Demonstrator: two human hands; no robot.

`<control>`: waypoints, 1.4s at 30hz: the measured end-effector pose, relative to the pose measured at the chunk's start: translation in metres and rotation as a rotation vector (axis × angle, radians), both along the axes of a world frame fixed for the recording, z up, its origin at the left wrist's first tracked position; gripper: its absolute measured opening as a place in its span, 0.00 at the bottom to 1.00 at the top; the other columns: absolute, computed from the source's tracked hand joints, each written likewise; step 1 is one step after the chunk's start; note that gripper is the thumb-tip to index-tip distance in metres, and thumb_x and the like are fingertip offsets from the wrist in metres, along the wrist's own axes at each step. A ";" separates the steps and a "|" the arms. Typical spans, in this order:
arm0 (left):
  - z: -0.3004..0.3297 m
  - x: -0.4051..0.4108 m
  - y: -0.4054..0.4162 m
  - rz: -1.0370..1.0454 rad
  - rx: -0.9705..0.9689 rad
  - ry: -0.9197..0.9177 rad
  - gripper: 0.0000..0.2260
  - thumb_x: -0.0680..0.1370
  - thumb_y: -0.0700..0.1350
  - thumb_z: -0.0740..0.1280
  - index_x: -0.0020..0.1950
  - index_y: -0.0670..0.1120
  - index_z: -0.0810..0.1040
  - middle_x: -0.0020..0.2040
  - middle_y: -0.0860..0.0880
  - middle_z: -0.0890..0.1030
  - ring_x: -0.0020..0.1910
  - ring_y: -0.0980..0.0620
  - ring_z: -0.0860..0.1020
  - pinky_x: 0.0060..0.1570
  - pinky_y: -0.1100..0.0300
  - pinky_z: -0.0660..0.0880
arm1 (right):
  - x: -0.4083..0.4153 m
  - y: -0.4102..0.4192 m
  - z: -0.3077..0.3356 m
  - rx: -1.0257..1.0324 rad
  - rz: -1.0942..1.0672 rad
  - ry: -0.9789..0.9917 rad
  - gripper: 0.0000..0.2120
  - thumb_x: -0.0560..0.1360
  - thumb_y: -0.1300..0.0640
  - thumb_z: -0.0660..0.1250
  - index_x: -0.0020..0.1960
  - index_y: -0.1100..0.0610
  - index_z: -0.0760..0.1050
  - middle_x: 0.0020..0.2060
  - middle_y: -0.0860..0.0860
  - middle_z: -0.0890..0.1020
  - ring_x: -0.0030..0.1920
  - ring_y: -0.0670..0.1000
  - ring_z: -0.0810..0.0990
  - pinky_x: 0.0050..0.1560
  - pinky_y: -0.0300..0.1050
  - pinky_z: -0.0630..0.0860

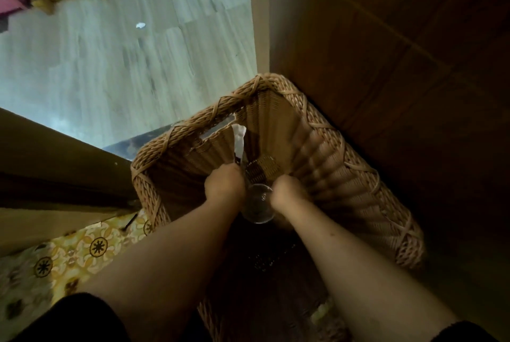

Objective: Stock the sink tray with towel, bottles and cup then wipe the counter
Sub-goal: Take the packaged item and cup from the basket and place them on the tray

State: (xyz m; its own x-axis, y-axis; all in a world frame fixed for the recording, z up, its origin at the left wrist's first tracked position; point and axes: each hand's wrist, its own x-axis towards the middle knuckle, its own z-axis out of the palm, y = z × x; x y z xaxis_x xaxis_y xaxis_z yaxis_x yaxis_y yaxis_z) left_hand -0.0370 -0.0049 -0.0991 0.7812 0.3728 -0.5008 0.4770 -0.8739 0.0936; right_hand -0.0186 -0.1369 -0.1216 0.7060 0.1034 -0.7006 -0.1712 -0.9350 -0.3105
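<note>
Dim corner by a wooden cabinet (386, 52), pale plank floor (124, 52) off to the side, and a deep wicker basket (325, 154) both arms are reaching into. A clear glass cup (258, 205) sits low between the wrists. Left hand (224, 185) and right hand (287, 192) are both curled down beside it, but honestly I can't tell what either one actually grips. I'd close fingers around the cup wall, lift straight up, and avoid bumping the weave.
</note>
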 end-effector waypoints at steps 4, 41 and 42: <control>0.057 -0.016 -0.013 -0.129 -0.028 -0.110 0.03 0.79 0.46 0.67 0.50 0.50 0.80 0.46 0.50 0.81 0.43 0.52 0.79 0.47 0.53 0.80 | 0.006 -0.022 0.063 -0.029 0.053 -0.075 0.11 0.79 0.53 0.68 0.60 0.54 0.81 0.52 0.53 0.83 0.50 0.54 0.81 0.43 0.43 0.75; 0.328 -0.632 0.386 0.462 0.455 -0.625 0.07 0.78 0.51 0.67 0.47 0.52 0.83 0.47 0.51 0.80 0.46 0.49 0.77 0.46 0.49 0.76 | -0.431 0.436 0.343 0.583 0.955 -0.497 0.13 0.80 0.46 0.65 0.41 0.49 0.82 0.33 0.45 0.82 0.35 0.46 0.82 0.43 0.47 0.83; 0.329 -0.653 0.392 0.502 0.461 -0.617 0.07 0.78 0.51 0.67 0.47 0.51 0.83 0.46 0.51 0.80 0.45 0.49 0.77 0.45 0.50 0.76 | -0.447 0.450 0.344 0.601 0.989 -0.468 0.13 0.79 0.46 0.66 0.39 0.48 0.81 0.31 0.45 0.82 0.34 0.45 0.82 0.42 0.46 0.83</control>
State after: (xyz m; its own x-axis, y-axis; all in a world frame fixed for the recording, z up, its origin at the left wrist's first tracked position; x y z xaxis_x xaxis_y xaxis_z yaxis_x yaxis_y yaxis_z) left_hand -0.6897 0.3871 0.2298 0.5528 0.7998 0.2338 0.7919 -0.5916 0.1513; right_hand -0.4659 0.3127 0.2222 0.3115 0.9483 -0.0612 0.7658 -0.2886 -0.5746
